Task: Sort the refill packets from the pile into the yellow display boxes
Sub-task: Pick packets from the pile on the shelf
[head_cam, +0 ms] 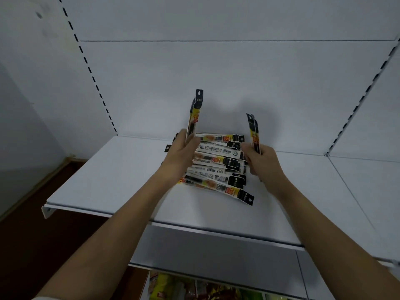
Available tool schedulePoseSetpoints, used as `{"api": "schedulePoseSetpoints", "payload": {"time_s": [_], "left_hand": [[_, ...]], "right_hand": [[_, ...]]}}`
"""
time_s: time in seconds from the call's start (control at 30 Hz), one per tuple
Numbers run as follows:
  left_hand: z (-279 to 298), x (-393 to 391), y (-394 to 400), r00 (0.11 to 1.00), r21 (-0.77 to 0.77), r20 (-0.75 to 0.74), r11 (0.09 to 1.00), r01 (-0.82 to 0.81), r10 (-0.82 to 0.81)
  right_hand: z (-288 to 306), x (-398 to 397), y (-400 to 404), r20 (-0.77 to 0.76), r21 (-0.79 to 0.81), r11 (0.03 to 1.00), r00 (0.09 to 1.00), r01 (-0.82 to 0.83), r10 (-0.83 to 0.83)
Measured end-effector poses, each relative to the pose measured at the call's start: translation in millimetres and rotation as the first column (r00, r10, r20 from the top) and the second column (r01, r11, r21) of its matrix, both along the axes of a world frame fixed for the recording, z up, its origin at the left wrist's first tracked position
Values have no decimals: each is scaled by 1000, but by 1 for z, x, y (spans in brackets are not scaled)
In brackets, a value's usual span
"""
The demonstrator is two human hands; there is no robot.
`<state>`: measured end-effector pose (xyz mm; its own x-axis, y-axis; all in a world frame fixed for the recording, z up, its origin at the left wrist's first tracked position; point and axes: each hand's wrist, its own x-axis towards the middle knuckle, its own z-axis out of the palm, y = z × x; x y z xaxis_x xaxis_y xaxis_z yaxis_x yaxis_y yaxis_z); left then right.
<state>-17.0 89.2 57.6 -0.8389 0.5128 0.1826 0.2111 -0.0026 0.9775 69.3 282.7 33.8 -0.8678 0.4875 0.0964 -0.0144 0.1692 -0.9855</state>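
Observation:
A pile of long refill packets (218, 167), white with black and yellow ends, lies on the white shelf (112, 176). My left hand (180, 156) grips a few packets (195, 113) that stand upright above the pile's left side. At the pile's right side, my right hand (263, 160) holds another small upright bunch of packets (254, 132). The yellow display boxes (173, 286) show only partly, at the bottom edge below the shelf.
A white back panel (216, 83) rises behind the pile, with slotted uprights (95, 83) at the left and right. A lower shelf level (216, 256) juts out toward me. Dark floor (32, 234) lies at the left.

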Motion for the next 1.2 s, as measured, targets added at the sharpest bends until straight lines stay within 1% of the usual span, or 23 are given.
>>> {"api": "schedulePoseSetpoints", "payload": {"time_s": [0.07,0.13,0.23,0.33,0.43,0.47,0.53,0.6,0.7,0.77,0.87,0.93,1.07,1.2], "left_hand": [[3,6,0,1000,0,-21,1000,-12,12],[2,6,-3,1000,2,-28,1000,16,-16],[-2,8,-14,993,-30,-27,993,116,-116],[-2,20,-22,981,-19,-56,982,186,-187],[-7,39,-21,955,9,-66,957,291,-290],[-10,47,-19,942,15,-54,943,332,-330],[-20,63,-14,900,55,27,899,434,-436],[-30,82,-7,826,122,116,834,539,-551],[-41,122,7,687,167,215,719,675,-694],[-49,155,12,620,175,248,664,727,-745],[-69,199,18,570,118,250,609,785,-783],[-81,226,22,555,55,238,582,812,-797],[-99,284,41,508,-32,259,519,854,-821],[-112,351,63,435,-59,295,438,897,-850]], "right_hand": [[4,5,-1,36,-36,999,999,14,-13],[9,16,-2,45,-67,997,998,40,-37],[17,41,-7,40,-84,989,992,120,-117],[23,78,-21,61,-114,968,974,222,-216],[21,124,-40,94,-77,955,956,286,-279],[19,139,-47,106,-69,948,947,310,-302],[14,172,-64,132,-65,925,922,374,-363],[6,206,-78,156,-69,890,886,451,-437],[-11,266,-103,174,-127,791,798,599,-577],[-20,308,-123,192,-152,708,723,690,-663],[-36,363,-154,234,-147,550,569,822,-788],[-51,396,-170,273,-137,459,479,878,-834],[-72,465,-191,341,-107,331,348,937,-873],[-81,540,-204,353,-124,178,211,976,-912]]}}
